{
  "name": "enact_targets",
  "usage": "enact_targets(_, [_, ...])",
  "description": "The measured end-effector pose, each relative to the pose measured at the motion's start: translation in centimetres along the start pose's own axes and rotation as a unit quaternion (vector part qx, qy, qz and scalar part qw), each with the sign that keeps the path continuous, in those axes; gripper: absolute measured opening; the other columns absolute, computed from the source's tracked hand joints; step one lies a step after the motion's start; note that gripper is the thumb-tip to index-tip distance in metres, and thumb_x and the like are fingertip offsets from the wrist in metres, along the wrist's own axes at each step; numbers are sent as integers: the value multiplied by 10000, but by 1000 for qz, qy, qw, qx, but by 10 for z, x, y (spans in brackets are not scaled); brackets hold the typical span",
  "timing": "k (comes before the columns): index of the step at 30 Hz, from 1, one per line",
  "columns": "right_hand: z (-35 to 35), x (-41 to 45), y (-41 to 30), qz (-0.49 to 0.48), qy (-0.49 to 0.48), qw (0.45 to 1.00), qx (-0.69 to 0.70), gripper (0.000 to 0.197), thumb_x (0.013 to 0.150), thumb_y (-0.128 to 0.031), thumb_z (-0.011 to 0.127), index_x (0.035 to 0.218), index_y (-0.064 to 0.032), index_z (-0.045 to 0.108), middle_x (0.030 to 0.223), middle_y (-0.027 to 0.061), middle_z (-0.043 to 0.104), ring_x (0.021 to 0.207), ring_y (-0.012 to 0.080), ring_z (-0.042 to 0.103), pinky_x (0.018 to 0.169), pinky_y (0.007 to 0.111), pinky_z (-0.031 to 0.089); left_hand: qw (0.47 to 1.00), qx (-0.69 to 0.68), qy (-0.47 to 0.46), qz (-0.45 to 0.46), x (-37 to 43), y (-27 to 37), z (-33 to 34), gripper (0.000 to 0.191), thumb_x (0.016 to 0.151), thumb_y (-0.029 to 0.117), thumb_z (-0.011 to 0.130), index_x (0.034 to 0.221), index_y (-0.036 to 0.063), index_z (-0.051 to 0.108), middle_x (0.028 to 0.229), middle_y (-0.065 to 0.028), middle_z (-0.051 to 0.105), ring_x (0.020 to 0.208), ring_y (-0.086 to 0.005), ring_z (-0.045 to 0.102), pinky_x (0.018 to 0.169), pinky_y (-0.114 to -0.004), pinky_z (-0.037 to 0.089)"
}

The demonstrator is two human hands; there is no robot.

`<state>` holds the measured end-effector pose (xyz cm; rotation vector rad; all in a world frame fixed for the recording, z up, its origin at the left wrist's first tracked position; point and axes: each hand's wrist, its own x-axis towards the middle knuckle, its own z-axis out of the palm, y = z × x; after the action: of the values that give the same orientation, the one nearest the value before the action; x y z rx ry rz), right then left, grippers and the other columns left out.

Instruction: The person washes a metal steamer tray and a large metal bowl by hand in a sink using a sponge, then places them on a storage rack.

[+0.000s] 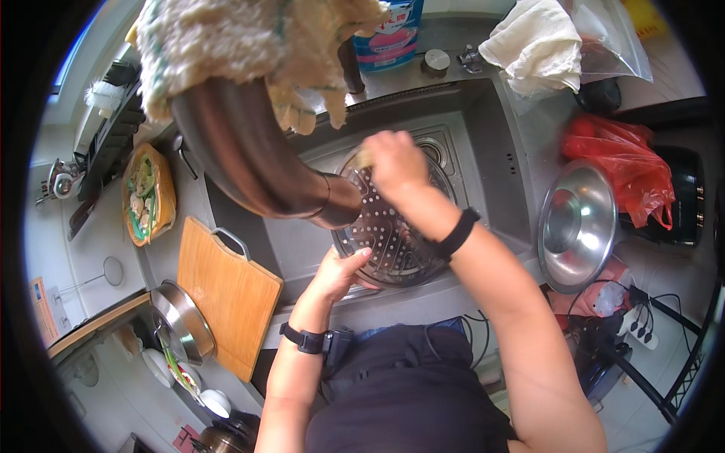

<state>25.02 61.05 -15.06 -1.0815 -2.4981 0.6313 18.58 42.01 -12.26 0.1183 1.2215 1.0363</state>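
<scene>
A round perforated metal steamer tray [391, 238] is tilted over the near side of the stainless steel sink [487, 141]. My left hand [340, 274] grips its lower left rim, thumb on top. Against its upper part is my right hand [396, 161], fingers curled around a small yellowish thing [365, 157], perhaps a sponge, mostly hidden by the fingers. The thick brown faucet spout [334, 201] reaches over the tray's left edge and hides part of it. Beyond the tray the round sink drain [431, 148] shows in part.
A towel [226, 51] drapes the faucet. Left of the sink are a wooden cutting board [226, 294], a metal pot [184, 323] and an orange-lined food-scrap container [148, 195]. A metal basin [578, 226], red plastic bag [623, 164] and white cloth [532, 45] lie right. A blue container [388, 39] stands behind.
</scene>
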Motion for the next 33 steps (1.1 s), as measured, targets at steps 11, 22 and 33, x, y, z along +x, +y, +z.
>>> enact_targets(11, [-13,-67,6,57,-70,989,116,126,758,-124,512,859,-159,579,923,24,585,857,281,528,703,408,474,991,-124,42,37,-6,-11,-35,332,788,60,602,1089,-49,514,942,-157,615,754,-293,653,516,-399,584])
enact_targets(22, [-13,-95,-62,-115,-44,987,101,244,747,-183,529,967,-107,603,951,31,553,861,235,517,649,347,476,989,-120,54,65,-7,-5,-28,328,765,4,581,1087,-4,525,966,-113,603,814,-267,634,543,-411,586])
enact_targets(33, [-4,-32,37,171,-5,985,15,171,772,-114,498,932,-123,555,974,77,556,951,311,504,784,423,450,998,-18,42,49,-15,9,-24,309,801,60,591,1094,-4,519,929,-99,609,753,-209,636,502,-317,564])
